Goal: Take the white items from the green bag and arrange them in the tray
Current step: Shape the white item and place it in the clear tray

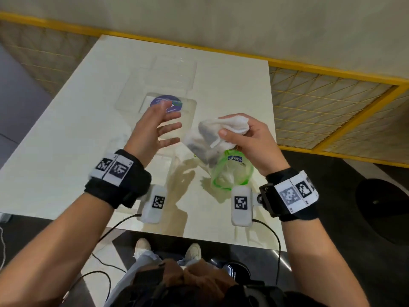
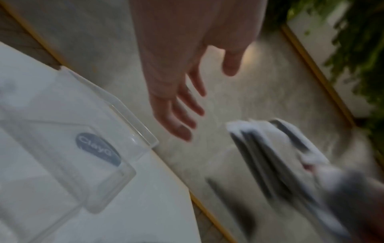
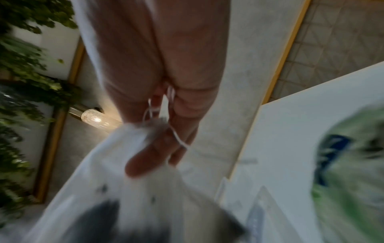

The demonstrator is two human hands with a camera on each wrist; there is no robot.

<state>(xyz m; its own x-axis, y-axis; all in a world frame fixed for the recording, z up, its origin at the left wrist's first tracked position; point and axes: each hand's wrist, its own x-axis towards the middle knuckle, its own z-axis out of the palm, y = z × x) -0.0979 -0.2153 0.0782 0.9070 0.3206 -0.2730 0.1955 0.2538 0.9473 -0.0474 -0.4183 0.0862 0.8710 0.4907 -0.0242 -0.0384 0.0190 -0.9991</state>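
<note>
I see the white desk (image 1: pixel 66 134) with a clear tray (image 1: pixel 155 85) on it. The green bag (image 1: pixel 232 171) sits near my right hand (image 1: pixel 250 140), whose fingers (image 1: pixel 225 132) pinch white socks (image 1: pixel 212 138) above it. My left hand (image 1: pixel 152 129) hovers, fingers apart.

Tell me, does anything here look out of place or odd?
Nothing looks spilled or damaged. The right hand holds white items above the green bag; the left hand is open over the clear tray.

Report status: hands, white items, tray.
Right hand grips white items above green bag. Left hand open, empty, over clear tray. Nothing white in tray yet.
</note>
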